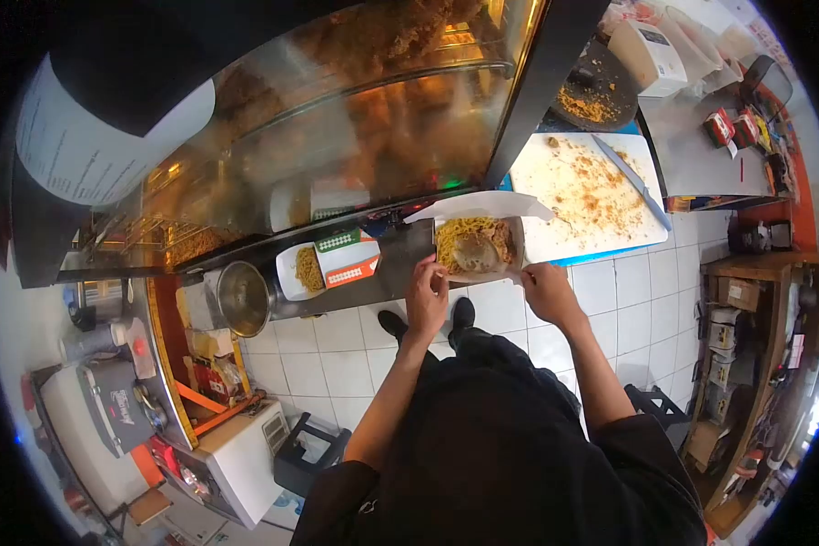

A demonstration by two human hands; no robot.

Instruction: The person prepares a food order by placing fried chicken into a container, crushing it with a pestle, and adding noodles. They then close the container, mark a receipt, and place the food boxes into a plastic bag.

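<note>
An open cardboard takeaway box [496, 206] stands at the counter's front edge, its flap raised at the back. Inside lie yellow noodles or rice [453, 235], pieces of brown meat [499, 238] and a pale, round patch I cannot make out. My left hand [427, 293] pinches the box's front left corner. At the front right corner, the fingers of my right hand [550, 292] are closed on the cardboard. To the left is a second open takeaway box [287, 273], with similar yellow food and green and orange printed panels.
A white cutting board [541, 182] covered in crumbs lies to the right, with a knife [632, 177] on it. Behind it is a dark pan [601, 77]. A glass display cabinet [355, 118] rises behind the counter. A metal bowl [244, 298] stands at the left.
</note>
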